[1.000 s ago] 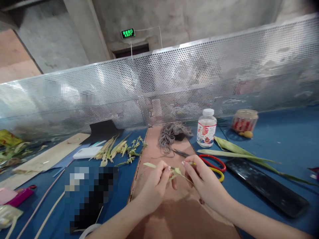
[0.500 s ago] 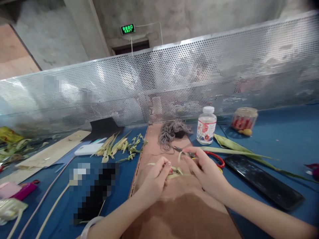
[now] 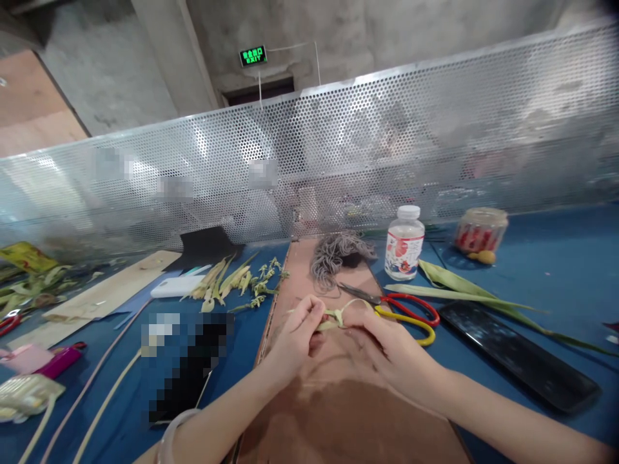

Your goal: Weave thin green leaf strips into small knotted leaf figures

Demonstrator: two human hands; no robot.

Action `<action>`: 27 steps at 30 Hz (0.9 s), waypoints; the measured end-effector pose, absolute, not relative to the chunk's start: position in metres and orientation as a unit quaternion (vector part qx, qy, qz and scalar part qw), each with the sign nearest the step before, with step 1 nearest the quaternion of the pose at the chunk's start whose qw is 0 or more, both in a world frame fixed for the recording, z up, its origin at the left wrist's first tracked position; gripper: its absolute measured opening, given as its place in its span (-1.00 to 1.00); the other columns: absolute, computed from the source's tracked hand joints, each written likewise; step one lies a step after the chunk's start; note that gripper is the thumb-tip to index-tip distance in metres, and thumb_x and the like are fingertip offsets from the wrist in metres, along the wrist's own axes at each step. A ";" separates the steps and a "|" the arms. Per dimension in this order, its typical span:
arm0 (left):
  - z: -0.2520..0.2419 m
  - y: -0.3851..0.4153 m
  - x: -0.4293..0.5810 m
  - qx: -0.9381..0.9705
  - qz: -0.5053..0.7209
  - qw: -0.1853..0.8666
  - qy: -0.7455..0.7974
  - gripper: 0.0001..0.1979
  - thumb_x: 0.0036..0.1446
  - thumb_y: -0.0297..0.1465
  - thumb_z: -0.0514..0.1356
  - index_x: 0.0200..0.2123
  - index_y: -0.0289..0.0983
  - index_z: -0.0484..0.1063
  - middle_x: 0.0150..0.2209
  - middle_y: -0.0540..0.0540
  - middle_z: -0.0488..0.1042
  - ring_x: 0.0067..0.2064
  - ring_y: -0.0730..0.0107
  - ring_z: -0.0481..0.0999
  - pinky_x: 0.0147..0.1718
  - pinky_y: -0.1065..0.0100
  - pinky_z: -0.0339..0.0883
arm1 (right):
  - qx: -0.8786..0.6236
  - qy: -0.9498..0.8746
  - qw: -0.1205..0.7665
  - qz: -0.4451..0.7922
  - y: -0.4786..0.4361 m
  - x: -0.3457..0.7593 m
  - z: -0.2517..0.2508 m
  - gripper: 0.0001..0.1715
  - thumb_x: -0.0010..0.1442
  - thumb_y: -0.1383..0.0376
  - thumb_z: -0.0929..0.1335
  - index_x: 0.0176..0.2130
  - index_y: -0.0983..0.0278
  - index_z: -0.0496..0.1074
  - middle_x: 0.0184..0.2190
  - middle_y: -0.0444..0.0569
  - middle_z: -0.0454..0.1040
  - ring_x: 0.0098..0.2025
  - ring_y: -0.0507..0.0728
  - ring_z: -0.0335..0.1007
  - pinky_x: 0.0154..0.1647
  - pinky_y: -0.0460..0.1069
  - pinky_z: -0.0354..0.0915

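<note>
My left hand (image 3: 293, 338) and my right hand (image 3: 387, 341) meet over a brown board (image 3: 338, 412) in the middle of the blue table. Both pinch a small folded piece of pale green leaf strip (image 3: 335, 317) between their fingertips, the left at its left end, the right at its right end. Just beyond my right hand lie scissors (image 3: 403, 309) with red and yellow handles.
A bundle of grey cord (image 3: 333, 252) lies at the board's far end. A clear bottle (image 3: 404, 243), a jar (image 3: 480, 231), long green leaves (image 3: 464, 293) and a black phone (image 3: 520, 357) are to the right. Cut leaf pieces (image 3: 232, 283) lie left. A perforated metal screen (image 3: 338, 154) borders the table.
My right hand has drawn back from near the scissors to the left hand. Both hands now close together on the leaf strip, held slightly farther from me.
</note>
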State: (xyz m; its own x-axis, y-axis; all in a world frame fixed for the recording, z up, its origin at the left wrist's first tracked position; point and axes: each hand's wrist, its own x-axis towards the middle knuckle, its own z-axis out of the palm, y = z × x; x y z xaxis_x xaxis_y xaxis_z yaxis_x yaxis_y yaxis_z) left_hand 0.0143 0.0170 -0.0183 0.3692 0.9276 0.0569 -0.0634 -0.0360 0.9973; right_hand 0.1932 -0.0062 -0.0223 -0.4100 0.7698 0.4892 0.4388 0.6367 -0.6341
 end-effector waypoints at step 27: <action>-0.017 0.008 0.012 0.676 0.383 0.531 0.339 -0.74 0.22 -0.20 0.03 -0.41 -0.26 0.15 -0.71 0.19 0.03 -0.68 0.63 -0.06 -0.68 0.50 -0.20 | -0.252 -0.844 0.464 0.098 0.003 0.194 -0.037 -0.79 0.26 0.44 0.17 -0.13 0.26 0.28 -0.23 0.00 0.38 -0.17 0.05 0.32 -0.17 -0.05 0.30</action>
State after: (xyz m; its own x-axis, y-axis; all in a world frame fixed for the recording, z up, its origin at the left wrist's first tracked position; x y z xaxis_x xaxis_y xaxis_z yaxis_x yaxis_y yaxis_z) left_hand 0.0120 0.0078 -0.0167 0.4772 0.8646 0.1571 0.0523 -0.2064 0.9771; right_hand 0.1936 0.0025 -0.0371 -0.4430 0.5161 0.7331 0.3343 0.8538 -0.3991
